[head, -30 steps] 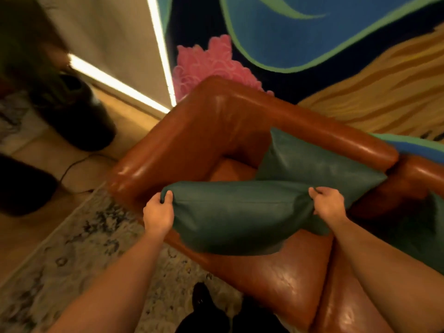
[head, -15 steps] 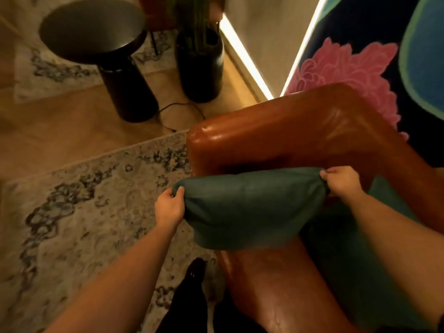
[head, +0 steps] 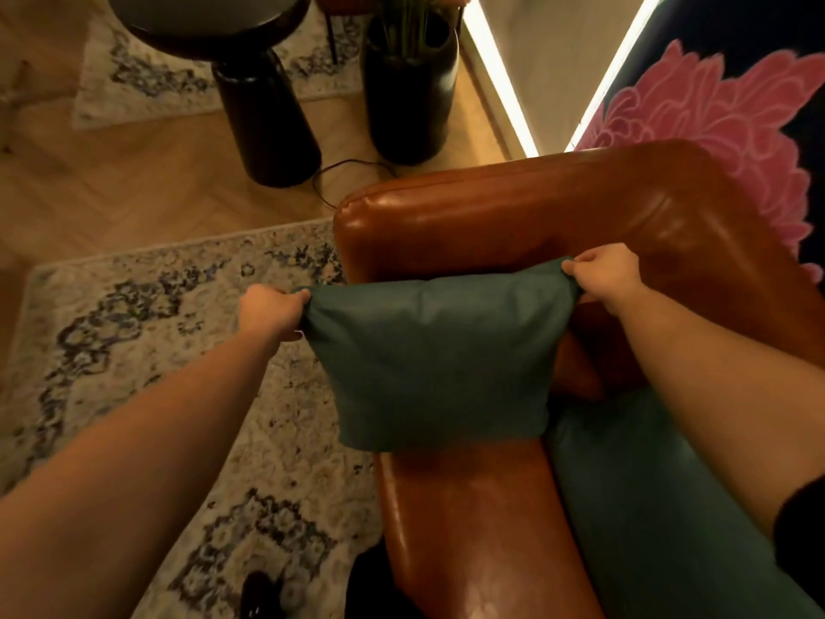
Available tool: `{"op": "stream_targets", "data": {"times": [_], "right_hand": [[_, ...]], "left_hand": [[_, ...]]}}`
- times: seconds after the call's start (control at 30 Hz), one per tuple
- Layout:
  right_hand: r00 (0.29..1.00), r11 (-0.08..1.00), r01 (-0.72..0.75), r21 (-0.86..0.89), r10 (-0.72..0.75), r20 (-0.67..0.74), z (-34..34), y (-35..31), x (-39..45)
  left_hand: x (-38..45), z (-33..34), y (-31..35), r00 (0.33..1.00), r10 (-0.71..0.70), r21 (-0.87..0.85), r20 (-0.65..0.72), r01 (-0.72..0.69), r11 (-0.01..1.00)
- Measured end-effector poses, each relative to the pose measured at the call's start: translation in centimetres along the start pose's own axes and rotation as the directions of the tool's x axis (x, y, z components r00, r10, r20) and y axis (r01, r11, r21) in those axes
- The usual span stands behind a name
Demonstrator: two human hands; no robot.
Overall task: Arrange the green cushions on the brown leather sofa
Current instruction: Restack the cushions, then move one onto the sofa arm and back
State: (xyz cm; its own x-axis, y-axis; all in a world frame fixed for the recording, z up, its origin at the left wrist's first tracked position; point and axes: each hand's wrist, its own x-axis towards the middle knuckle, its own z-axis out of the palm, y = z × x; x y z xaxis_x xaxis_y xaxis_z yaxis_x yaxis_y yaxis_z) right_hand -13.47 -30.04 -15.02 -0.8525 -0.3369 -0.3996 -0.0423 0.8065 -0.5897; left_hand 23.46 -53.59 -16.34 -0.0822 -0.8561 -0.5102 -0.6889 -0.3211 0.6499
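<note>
Green cushion hangs upright over sofa arm, top edge left-right; left hand, right hand fingers pinch top corners.

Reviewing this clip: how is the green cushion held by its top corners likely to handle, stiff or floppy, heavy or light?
Probably soft: the green cushion bunches where the left hand and right hand pinch its corners. Likely light, since corner pinches alone carry it. It hangs plump, so padded rather than limp.

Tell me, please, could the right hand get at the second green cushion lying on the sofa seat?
Probably yes: the second cushion lies uncovered just below the right hand, though that hand grips the held cushion.
</note>
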Motion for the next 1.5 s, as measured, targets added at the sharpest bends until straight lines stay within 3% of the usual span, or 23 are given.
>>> {"op": "stream_targets", "data": {"times": [0.2,0.37,0.47,0.53,0.7,0.8,1.0,1.27,1.5], "right_hand": [[0.977,0.982,0.19,-0.016,-0.19,-0.095,1.0,-2.1,1.1],[0.975,0.979,0.201,0.031,-0.197,-0.1,1.7,-1.9,0.9],[0.984,0.938,0.087,0.335,-0.132,0.116,1.8,0.2,0.1],[0.958,0.891,-0.013,0.454,-0.118,0.26,1.7,2.1,-1.0],[0.86,0.949,0.053,0.311,-0.202,0.469,3.7,4.9,-3.4],[0.891,0.949,0.087,0.303,-0.21,0.403,4.6,4.6,-3.1],[0.917,0.959,0.12,0.256,-0.206,0.342,4.1,4.2,-2.6],[0.916,0.946,0.144,0.291,-0.238,0.323,2.5,5.3,-0.4],[0.92,0.959,0.124,0.254,-0.207,0.333,0.5,5.2,1.3]], "left_hand": [[0.8,-0.1,0.1,0.997,-0.026,-0.09,-0.079,0.019,0.996],[-0.2,0.1,-1.8,0.993,0.078,-0.179,-0.084,-0.092,0.979],[-1.8,0.6,-4.5,0.99,0.135,-0.252,0.044,-0.12,0.96],[-2.6,0.9,-6.3,0.979,0.094,-0.299,0.181,-0.037,0.954],[-3.7,2.2,-8.6,0.914,-0.021,-0.099,0.405,0.066,0.993],[-3.6,3.4,-8.4,0.909,-0.023,-0.065,0.416,0.055,0.996],[-3.6,5.1,-7.7,0.937,0.027,-0.199,0.349,0.045,0.979],[-4.0,7.4,-6.8,0.952,0.061,-0.28,0.299,0.027,0.96],[-5.0,9.7,-6.1,0.932,0.051,-0.299,0.358,0.063,0.952]]}}
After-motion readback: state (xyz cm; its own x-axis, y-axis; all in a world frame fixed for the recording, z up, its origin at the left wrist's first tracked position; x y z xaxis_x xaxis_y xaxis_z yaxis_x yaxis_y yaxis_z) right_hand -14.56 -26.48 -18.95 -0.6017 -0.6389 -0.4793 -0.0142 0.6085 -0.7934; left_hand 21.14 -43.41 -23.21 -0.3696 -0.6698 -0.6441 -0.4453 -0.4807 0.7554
